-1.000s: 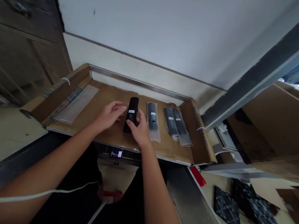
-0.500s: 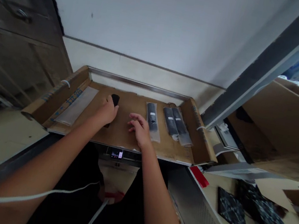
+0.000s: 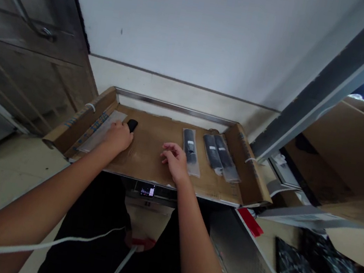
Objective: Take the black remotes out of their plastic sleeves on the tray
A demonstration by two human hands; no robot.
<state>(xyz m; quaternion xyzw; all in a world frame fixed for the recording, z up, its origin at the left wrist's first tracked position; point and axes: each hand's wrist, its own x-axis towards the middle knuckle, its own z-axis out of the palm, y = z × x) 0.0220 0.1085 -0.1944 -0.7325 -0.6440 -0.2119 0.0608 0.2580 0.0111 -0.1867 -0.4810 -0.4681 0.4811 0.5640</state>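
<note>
My left hand (image 3: 119, 137) is closed around a black oblong item (image 3: 132, 125), whose rounded end sticks out past the fingers; the rest is hidden under the hand. It is over the right edge of a flat translucent plastic sleeve (image 3: 99, 135) on the cardboard-lined tray. To the right, my right hand (image 3: 175, 159) hovers above the cardboard with its fingers loosely curled and apart, holding nothing. Close beside it lies a dark item in a clear sleeve (image 3: 190, 151) with a white label. Two more sleeved dark items (image 3: 213, 153) lie side by side farther right.
Upright cardboard walls (image 3: 83, 122) close the tray's left and right ends. A wall (image 3: 192, 35) rises behind it. A lit screen (image 3: 147, 190) shows below the front edge. A white cable (image 3: 45, 244) crosses my left forearm. A large cardboard box (image 3: 349, 160) stands at right.
My left hand has moved left with the black item, from the bare cardboard to the translucent sleeve. The right hand stays near the same place. The view has shifted slightly.
</note>
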